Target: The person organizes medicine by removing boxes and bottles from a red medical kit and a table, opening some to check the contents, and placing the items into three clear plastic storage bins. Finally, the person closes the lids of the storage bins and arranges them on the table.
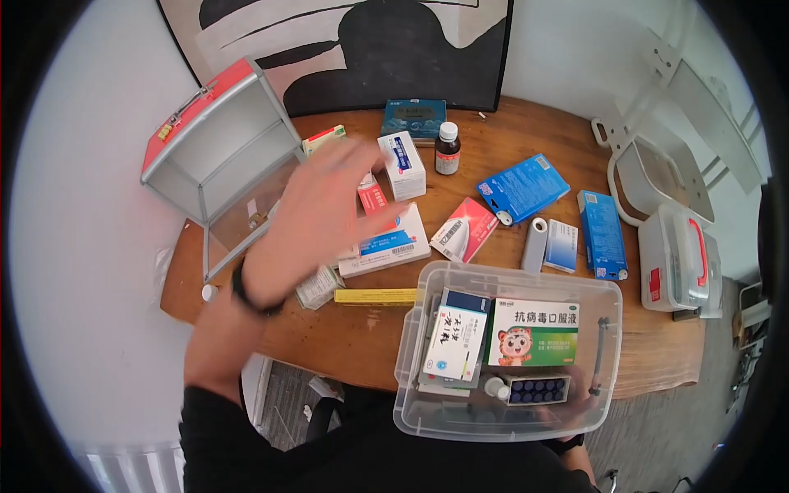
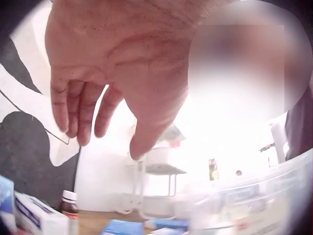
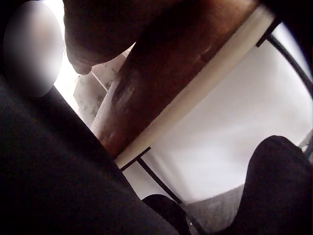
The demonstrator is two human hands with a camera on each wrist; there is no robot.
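Note:
My left hand, blurred in the head view, hangs over medicine boxes with its fingers extended and nothing in them. Below it lie a white and blue medicine box and a red box. In the left wrist view, the same hand's fingers point downward. My right hand is at the lower right of a clear plastic bin, seen dimly through its wall; I cannot tell how its fingers lie. Inside the bin are a green and white box, a white box and a tray of dark-capped vials.
An open red-edged case stands at left. A brown bottle, a teal box, blue boxes and a red and white box lie on the wooden table. At right stands a clear red-handled case.

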